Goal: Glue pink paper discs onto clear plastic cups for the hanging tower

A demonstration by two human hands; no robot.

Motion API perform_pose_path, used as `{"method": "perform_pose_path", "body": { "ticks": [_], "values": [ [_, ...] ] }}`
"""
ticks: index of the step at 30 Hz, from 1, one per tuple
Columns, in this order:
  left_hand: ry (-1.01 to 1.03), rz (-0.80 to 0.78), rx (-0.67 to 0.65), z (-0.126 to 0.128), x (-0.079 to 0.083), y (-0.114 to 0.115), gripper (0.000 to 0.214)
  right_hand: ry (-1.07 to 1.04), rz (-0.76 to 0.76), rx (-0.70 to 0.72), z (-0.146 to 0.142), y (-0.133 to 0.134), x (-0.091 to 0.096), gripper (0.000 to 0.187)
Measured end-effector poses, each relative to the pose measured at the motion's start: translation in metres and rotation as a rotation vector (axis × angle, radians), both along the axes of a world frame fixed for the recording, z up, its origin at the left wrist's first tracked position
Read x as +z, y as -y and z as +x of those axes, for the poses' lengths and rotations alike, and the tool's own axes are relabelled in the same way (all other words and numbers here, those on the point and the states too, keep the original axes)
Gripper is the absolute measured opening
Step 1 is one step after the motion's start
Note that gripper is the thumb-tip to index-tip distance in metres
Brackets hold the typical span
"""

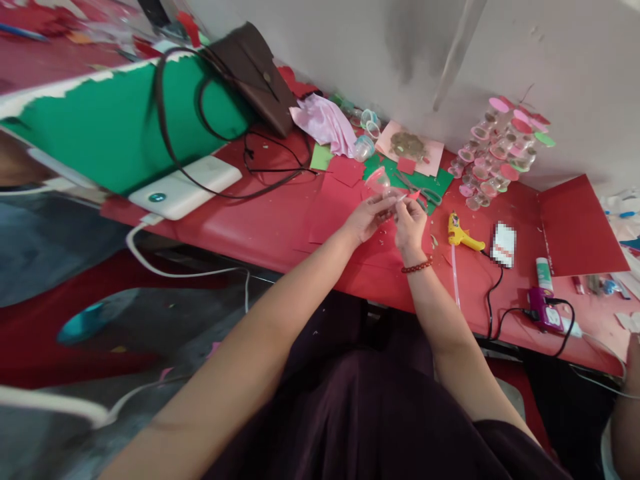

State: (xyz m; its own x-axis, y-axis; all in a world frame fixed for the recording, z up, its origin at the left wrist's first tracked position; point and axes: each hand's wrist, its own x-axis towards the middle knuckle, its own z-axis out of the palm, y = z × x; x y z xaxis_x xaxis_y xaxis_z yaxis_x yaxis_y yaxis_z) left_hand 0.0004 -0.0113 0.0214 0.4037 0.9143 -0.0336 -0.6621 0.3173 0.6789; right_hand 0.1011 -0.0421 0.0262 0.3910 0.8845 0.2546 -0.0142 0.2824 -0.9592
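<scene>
Both hands meet over the red paper at the middle of the table. My left hand (369,217) is closed on a clear plastic cup (379,179) with a pinkish-red rim, which tilts up beyond the fingers. My right hand (411,225), with a beaded bracelet at its wrist, pinches close beside it. A small piece of red paper (415,195) pokes out at its fingertips; the exact grip is hidden. Just past the hands, a pair of scissors (429,194) lies on green paper (443,179). To the right rests a yellow glue gun (463,233).
Joined clear cups with coloured discs (493,157) stand against the wall. A white power bank (187,187), brown bag (257,77) and green board (115,127) occupy the left. Rightward are a red folder (580,230), glue stick (544,272), purple adapter (545,310) and cables.
</scene>
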Motion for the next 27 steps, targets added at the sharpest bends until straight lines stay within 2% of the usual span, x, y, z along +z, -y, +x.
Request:
{"method": "perform_pose_path", "body": {
  "ticks": [6, 10, 13, 16, 18, 22, 24, 27],
  "values": [
    [0.047, -0.189, 0.071, -0.002, -0.003, -0.009, 0.010, -0.034, 0.013, -0.012, -0.003, 0.004, 0.003, 0.034],
    [0.029, -0.224, 0.102, -0.009, -0.006, -0.017, 0.016, -0.029, 0.034, -0.027, -0.001, 0.006, 0.005, 0.044],
    [-0.006, -0.250, 0.105, -0.014, -0.009, -0.021, 0.024, -0.007, 0.023, -0.133, 0.006, 0.000, 0.002, 0.043],
    [-0.011, -0.293, 0.124, -0.016, -0.011, -0.024, 0.024, 0.044, 0.080, -0.291, 0.015, -0.005, 0.000, 0.032],
    [-0.039, -0.285, 0.116, -0.016, -0.011, -0.024, 0.027, 0.053, 0.093, -0.330, 0.020, -0.006, 0.001, 0.031],
    [-0.143, -0.198, 0.068, -0.018, -0.010, -0.022, 0.033, 0.031, 0.068, -0.290, 0.028, -0.002, 0.008, 0.041],
    [-0.175, -0.178, 0.070, -0.019, -0.009, -0.021, 0.031, 0.091, 0.123, -0.226, 0.030, 0.001, 0.013, 0.032],
    [-0.202, -0.152, 0.072, -0.017, -0.008, -0.019, 0.031, 0.301, 0.167, -0.082, 0.028, 0.006, 0.017, 0.025]
  ]
}}
